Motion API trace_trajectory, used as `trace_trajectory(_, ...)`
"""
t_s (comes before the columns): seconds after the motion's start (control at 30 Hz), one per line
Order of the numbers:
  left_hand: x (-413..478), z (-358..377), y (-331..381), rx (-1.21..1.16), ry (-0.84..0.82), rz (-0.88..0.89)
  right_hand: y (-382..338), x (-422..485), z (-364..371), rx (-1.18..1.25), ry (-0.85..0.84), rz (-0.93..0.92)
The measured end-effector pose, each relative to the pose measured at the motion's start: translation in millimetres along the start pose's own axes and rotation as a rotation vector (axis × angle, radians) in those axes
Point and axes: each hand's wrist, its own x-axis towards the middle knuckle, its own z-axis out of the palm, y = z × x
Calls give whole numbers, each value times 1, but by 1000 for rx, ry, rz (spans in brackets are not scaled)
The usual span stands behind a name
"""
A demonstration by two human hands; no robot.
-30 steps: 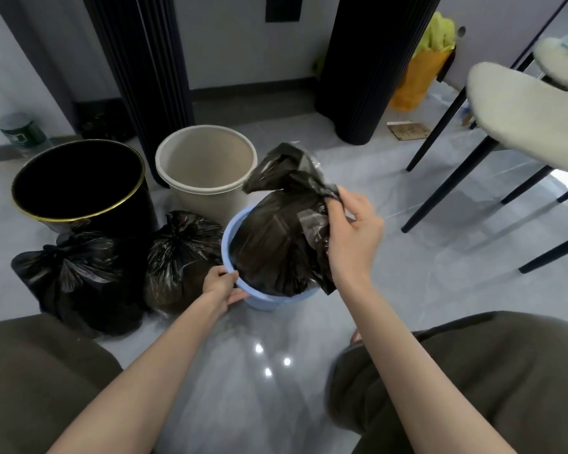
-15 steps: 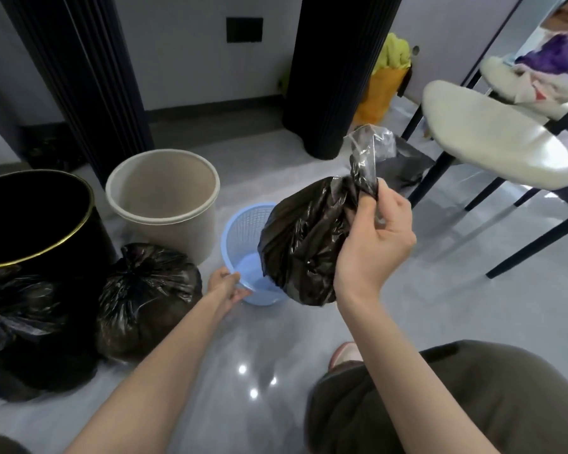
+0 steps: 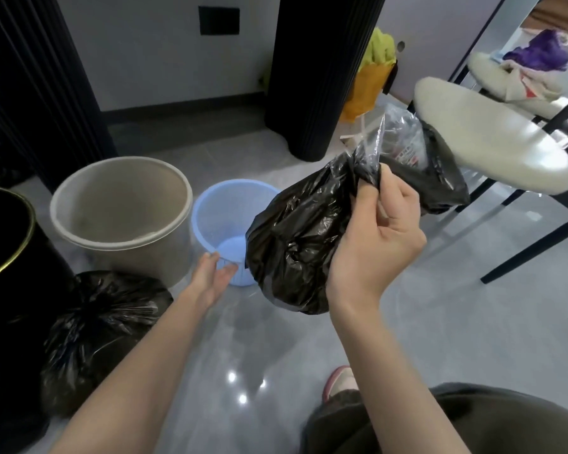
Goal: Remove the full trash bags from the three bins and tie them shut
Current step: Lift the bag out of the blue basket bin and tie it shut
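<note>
My right hand [image 3: 374,237] grips the gathered neck of a full black trash bag [image 3: 295,237], which hangs in the air just right of the small blue mesh bin [image 3: 223,204]. The bag's loose top flares out behind my fingers. The blue bin holds nothing. My left hand [image 3: 212,273] is at the blue bin's near rim, fingers spread and touching it. A beige bin [image 3: 122,208] and a black bin with a gold rim [image 3: 10,257] stand to the left, both without bags. A tied black bag [image 3: 102,329] lies on the floor in front of them.
A white-cushioned chair [image 3: 492,139] with black legs stands close on the right. Behind it, a second chair holds clothes. Two dark ribbed columns [image 3: 318,70] stand at the back. An orange bag [image 3: 368,90] leans by the wall. My knees and a slipper [image 3: 338,381] are at the bottom.
My right hand has lifted the black bag out of the blue bin and carried it up and to the right. My left hand's grip on the rim has loosened into spread fingers.
</note>
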Motion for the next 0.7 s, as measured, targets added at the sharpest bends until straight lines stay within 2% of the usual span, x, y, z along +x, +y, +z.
trace_trajectory(0.1,7,-16,4,-65,-14,-62,-3,-4,3,-13,-67,-12)
trace_trajectory(0.33,-9,-32,21,395,-144,-19,-19,-25,-7,-104,-133,-106)
trace_trajectory(0.57,-105,-6,52,441,-170,104,-55,-54,-26,-131,-287,-229)
trace_trajectory(0.7,-163,-6,79,460,-153,165,-73,-64,-35,-72,-403,-155)
